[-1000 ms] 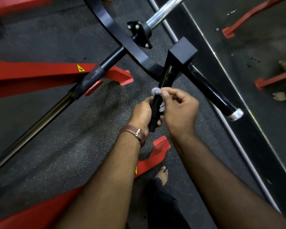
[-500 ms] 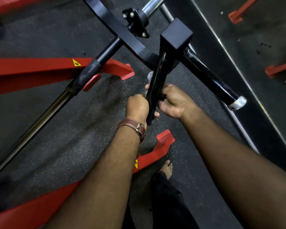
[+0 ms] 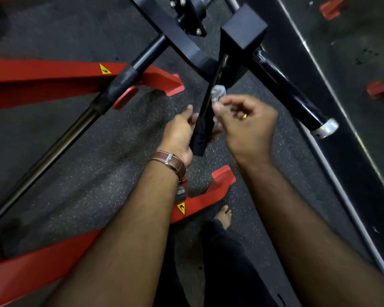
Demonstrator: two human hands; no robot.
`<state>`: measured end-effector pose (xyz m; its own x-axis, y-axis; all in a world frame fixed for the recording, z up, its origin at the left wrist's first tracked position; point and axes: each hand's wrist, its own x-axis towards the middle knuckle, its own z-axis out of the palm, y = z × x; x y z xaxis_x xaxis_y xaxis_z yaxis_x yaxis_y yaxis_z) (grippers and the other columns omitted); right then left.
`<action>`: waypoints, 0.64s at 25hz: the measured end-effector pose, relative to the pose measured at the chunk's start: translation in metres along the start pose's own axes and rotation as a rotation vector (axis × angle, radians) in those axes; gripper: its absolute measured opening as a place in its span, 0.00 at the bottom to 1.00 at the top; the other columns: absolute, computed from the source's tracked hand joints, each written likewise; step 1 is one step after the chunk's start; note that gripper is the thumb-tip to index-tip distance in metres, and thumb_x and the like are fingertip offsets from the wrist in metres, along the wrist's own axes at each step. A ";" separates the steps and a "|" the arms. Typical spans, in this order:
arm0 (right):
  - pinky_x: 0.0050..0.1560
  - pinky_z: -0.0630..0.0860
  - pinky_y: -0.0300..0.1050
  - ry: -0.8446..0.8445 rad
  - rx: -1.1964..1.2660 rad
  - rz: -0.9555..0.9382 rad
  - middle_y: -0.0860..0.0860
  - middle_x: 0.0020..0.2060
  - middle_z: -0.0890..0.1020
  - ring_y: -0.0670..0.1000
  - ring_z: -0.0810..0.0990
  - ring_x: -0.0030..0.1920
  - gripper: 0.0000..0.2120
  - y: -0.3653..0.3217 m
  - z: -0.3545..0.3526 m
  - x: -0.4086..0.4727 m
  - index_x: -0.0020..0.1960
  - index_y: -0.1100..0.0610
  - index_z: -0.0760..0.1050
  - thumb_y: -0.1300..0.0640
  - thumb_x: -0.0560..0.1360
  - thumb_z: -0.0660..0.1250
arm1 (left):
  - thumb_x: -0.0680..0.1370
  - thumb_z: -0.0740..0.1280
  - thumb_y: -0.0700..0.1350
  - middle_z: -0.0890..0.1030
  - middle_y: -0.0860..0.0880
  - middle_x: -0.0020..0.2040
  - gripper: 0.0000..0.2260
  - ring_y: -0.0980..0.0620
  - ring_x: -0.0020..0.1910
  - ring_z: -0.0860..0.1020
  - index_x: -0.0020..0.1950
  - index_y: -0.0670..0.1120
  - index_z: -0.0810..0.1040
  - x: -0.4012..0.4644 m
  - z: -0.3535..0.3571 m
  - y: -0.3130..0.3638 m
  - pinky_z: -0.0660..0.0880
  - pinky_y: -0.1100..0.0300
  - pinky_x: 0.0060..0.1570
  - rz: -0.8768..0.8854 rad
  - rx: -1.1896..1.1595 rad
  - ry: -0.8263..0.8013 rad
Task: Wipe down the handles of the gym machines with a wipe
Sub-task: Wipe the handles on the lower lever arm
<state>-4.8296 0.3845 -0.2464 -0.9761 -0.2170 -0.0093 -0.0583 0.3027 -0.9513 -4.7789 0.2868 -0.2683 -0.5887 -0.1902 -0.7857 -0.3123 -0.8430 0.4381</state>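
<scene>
**Now wiping the hanging black handle**

Looking down from my head: my left hand [image 3: 180,131] steadies the lower end of the black handle [image 3: 205,120], thumb raised, fingers hidden behind it. My right hand [image 3: 245,120] pinches the crumpled pale wipe [image 3: 217,94] against the handle's right side, fingers curled. The handle hangs from the black block [image 3: 244,29]; its long axis runs from that block down toward me, free end lowest, above the speckled floor [image 3: 98,162].

I judge the handle stiff and heavy enough to need steadying near its free end. The wipe is soft, light, probably damp; bunched in my fingertips it should slide easily.
</scene>
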 end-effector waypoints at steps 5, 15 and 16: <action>0.42 0.74 0.40 0.029 -0.484 -0.565 0.59 0.44 0.79 0.51 0.77 0.41 0.12 -0.005 0.009 0.005 0.58 0.64 0.82 0.62 0.76 0.69 | 0.83 0.50 0.63 0.85 0.41 0.44 0.31 0.47 0.41 0.84 0.54 0.37 0.80 0.005 -0.020 0.000 0.81 0.58 0.44 -0.003 -0.182 -0.174; 0.37 0.75 0.57 -0.169 -0.656 -0.648 0.58 0.43 0.76 0.58 0.77 0.41 0.12 -0.007 0.011 -0.002 0.49 0.61 0.81 0.54 0.81 0.63 | 0.81 0.49 0.66 0.82 0.40 0.52 0.34 0.44 0.53 0.81 0.61 0.37 0.77 0.000 -0.035 -0.008 0.75 0.52 0.59 0.069 -0.239 -0.296; 0.37 0.75 0.57 -0.209 -0.674 -0.611 0.57 0.44 0.76 0.58 0.77 0.42 0.12 -0.002 0.011 -0.012 0.49 0.60 0.80 0.53 0.81 0.62 | 0.81 0.48 0.67 0.82 0.40 0.53 0.35 0.45 0.52 0.81 0.62 0.37 0.76 -0.003 -0.038 -0.009 0.77 0.52 0.57 0.070 -0.225 -0.309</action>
<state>-4.8155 0.3759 -0.2477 -0.6820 -0.6594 0.3163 -0.7226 0.5410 -0.4302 -4.7456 0.2758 -0.2866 -0.8105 -0.1189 -0.5735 -0.1127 -0.9292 0.3520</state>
